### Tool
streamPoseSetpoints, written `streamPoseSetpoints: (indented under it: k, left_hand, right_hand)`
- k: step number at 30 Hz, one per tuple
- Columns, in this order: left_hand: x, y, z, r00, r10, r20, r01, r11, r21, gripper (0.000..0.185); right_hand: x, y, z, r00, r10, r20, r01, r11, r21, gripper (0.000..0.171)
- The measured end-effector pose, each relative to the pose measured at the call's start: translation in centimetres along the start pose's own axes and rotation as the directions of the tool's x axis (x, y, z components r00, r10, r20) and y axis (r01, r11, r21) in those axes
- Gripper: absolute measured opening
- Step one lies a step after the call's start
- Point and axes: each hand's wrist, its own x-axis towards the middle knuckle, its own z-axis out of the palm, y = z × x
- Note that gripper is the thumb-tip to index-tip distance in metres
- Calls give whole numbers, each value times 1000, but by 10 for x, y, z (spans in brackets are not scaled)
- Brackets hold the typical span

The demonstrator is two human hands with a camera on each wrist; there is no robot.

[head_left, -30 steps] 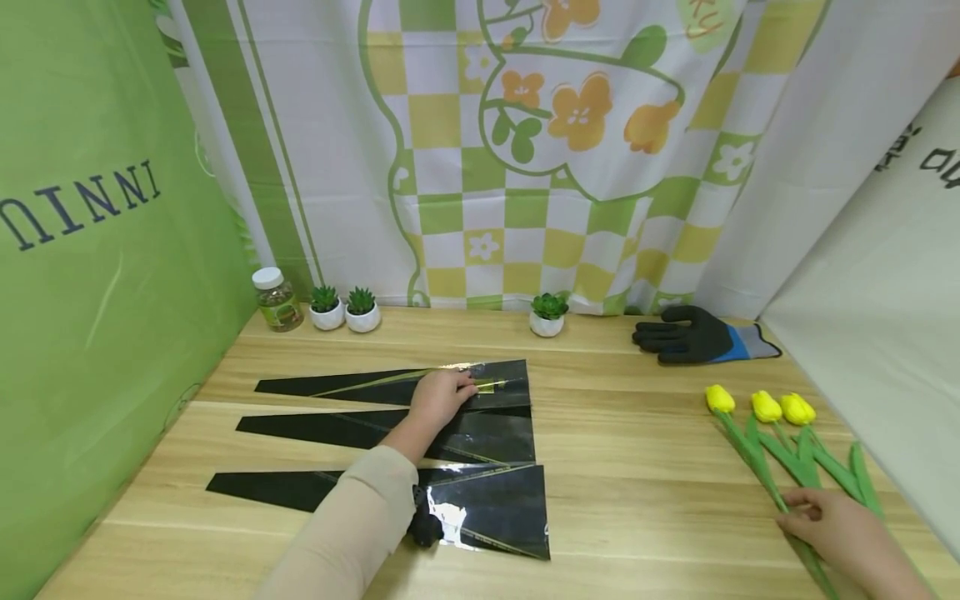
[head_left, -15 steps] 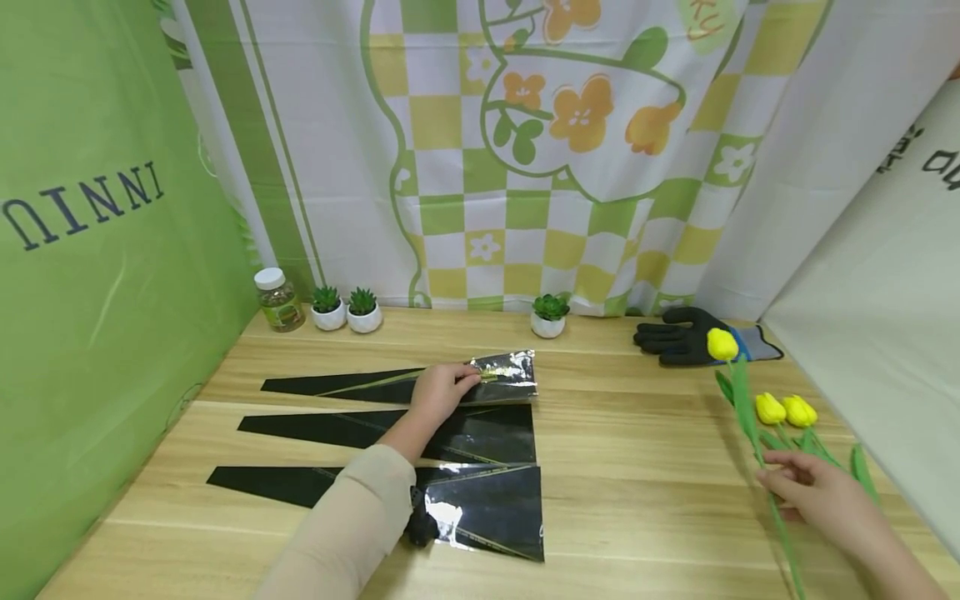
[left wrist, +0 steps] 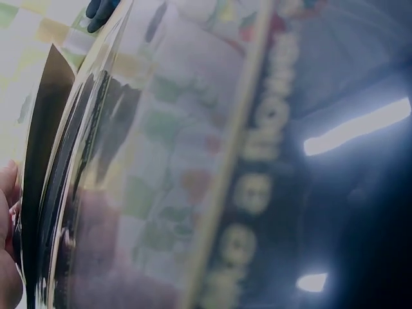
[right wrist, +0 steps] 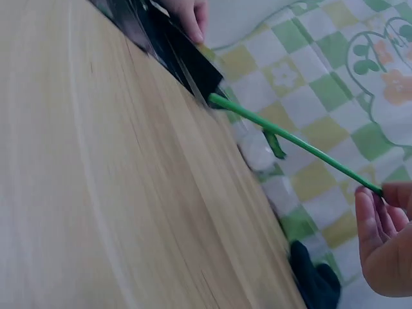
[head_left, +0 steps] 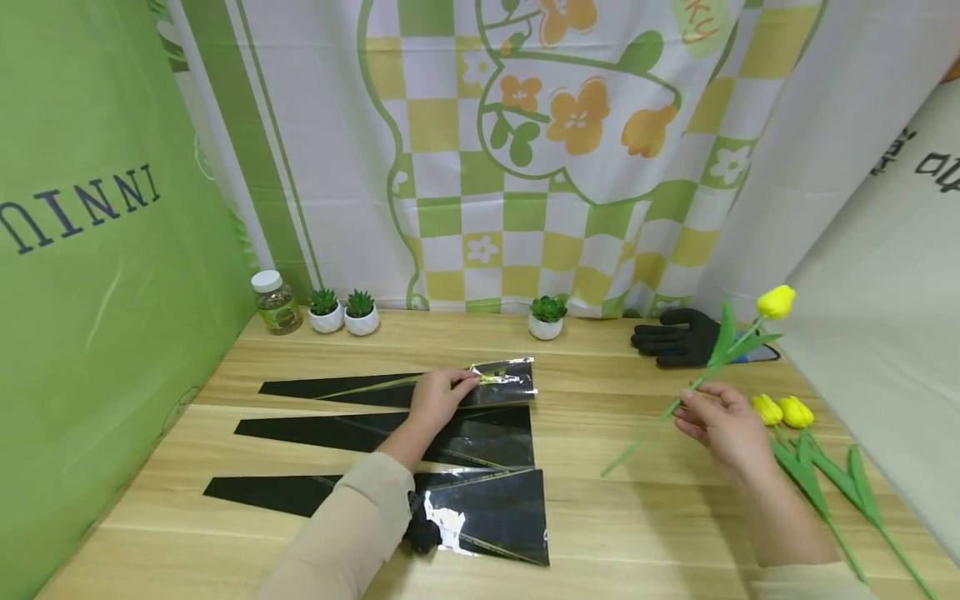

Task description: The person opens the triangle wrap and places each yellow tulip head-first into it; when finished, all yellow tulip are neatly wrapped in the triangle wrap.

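My left hand [head_left: 438, 396] pinches the farthest of three black tapered flower sleeves [head_left: 513, 390]; its mouth at the right end is slightly raised. The middle sleeve [head_left: 495, 433] and nearest sleeve [head_left: 502, 508] lie flat beneath my forearm. My right hand [head_left: 723, 429] pinches the green stem of a yellow artificial tulip [head_left: 776, 302] above the table, its bloom up to the right and stem end down to the left. In the right wrist view, the stem [right wrist: 290, 138] points toward the held sleeve [right wrist: 193, 74]. Glossy wrap [left wrist: 161, 141] fills much of the left wrist view.
Two more yellow tulips [head_left: 797, 412] lie at the right. Behind them is a black work glove [head_left: 678, 337]. Along the back stand a lidded jar [head_left: 277, 307] and small potted succulents [head_left: 362, 312], one pot [head_left: 547, 318] further right. A patterned curtain [head_left: 525, 208] hangs behind.
My right hand has lifted the tulip off the table and brought it left and forward, tilting its bloom to the right. My left hand has slightly raised the far sleeve's mouth.
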Motion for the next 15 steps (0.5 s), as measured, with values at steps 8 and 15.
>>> streamPoseSetpoints:
  k: [8,15]
  left_hand:
    - [-1,1,2,1000,17,-24,-16,1000,7,22]
    - [-2,-2,2,1000,26,-12,-26,1000,10,21]
  right_hand:
    - [37,12,50,950,114,-289,-32,961,276,19]
    - [59,30,77,899,108,-424,23,956,293,18]
